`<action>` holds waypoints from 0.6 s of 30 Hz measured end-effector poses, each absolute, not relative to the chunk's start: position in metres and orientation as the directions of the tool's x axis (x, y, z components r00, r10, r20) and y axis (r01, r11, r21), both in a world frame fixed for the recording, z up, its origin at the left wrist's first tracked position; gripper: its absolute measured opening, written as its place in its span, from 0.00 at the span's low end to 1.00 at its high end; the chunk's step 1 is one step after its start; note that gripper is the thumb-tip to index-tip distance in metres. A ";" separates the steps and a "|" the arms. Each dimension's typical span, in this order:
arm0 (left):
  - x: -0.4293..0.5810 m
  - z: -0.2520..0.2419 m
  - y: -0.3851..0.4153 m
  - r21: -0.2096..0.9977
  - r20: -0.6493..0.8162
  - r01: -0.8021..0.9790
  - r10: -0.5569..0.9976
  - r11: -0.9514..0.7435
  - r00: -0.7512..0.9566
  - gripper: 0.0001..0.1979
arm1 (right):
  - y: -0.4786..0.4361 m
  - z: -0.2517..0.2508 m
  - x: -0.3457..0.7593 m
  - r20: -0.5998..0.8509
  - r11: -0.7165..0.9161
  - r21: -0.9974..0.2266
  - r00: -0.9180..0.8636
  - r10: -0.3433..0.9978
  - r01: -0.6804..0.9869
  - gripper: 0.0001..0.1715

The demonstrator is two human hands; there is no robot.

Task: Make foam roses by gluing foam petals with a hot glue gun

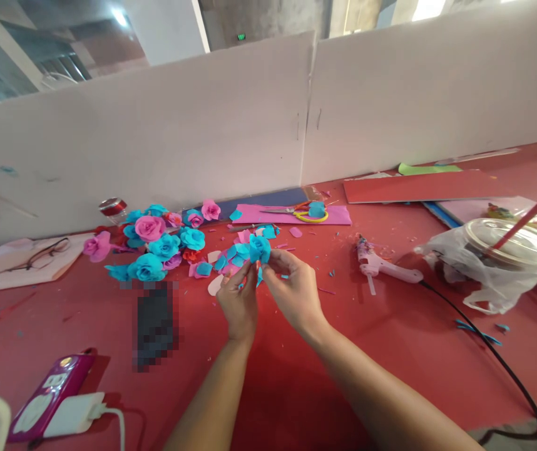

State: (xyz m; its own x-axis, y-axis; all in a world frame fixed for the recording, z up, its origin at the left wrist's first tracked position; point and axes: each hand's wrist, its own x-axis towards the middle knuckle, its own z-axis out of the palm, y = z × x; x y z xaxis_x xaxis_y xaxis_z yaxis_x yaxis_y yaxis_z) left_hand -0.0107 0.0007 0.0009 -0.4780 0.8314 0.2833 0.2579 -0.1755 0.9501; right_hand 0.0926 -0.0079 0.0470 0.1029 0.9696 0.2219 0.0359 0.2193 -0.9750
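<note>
Both my hands meet above the red table point(296, 376) around a half-made blue paper flower point(259, 248). My left hand point(239, 302) pinches the flower from below with closed fingers. My right hand point(291, 288) closes on its right side, fingertips pressed to the petals. Loose blue and pink paper petals point(231, 258) lie just behind the hands. A cluster of finished blue and pink paper roses point(156, 244) sits to the left of them.
A white glue gun point(381, 266) lies to the right, its black cord point(498, 357) running to the front edge. Scissors point(303, 213) rest on pink paper at the back. A plastic cup in a bag point(507, 257) stands far right. A phone and charger point(57, 401) sit front left. White partition boards point(203, 131) close off the back.
</note>
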 end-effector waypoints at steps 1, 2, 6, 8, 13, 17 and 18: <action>-0.011 0.001 0.001 0.947 0.294 0.265 0.823 -0.182 -0.486 0.09 | -0.008 0.047 0.092 0.213 0.212 -0.977 0.111 0.971 0.019 0.13; -0.011 0.001 0.001 0.943 0.307 0.273 0.815 -0.190 -0.492 0.08 | -0.008 0.047 0.091 0.203 0.205 -0.979 0.116 0.972 0.001 0.11; -0.010 0.001 0.001 0.927 0.358 0.292 0.787 -0.235 -0.502 0.07 | -0.008 0.046 0.090 0.172 0.182 -0.980 0.124 0.977 -0.082 0.07; -0.011 0.002 0.001 0.918 0.382 0.301 0.775 -0.257 -0.503 0.06 | -0.008 0.046 0.090 0.167 0.180 -0.978 0.121 0.978 -0.107 0.08; -0.012 0.003 -0.001 0.889 0.428 0.379 0.759 -0.256 -0.491 0.06 | -0.009 0.046 0.091 0.171 0.181 -0.979 0.106 0.979 -0.094 0.09; -0.011 0.004 -0.003 0.873 0.444 0.424 0.751 -0.241 -0.489 0.07 | -0.008 0.047 0.091 0.168 0.178 -0.980 0.114 0.979 -0.089 0.08; -0.010 0.004 -0.003 0.866 0.453 0.437 0.750 -0.243 -0.482 0.07 | -0.008 0.048 0.091 0.173 0.184 -0.979 0.117 0.978 -0.090 0.07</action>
State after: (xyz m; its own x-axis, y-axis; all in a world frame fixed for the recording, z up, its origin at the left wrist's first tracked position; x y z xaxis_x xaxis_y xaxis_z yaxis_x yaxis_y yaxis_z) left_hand -0.0105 -0.0029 0.0037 -0.4821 0.7496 0.4535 0.4370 -0.2428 0.8661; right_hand 0.0910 -0.0081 0.0477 0.1174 0.9778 0.1734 -0.0903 0.1844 -0.9787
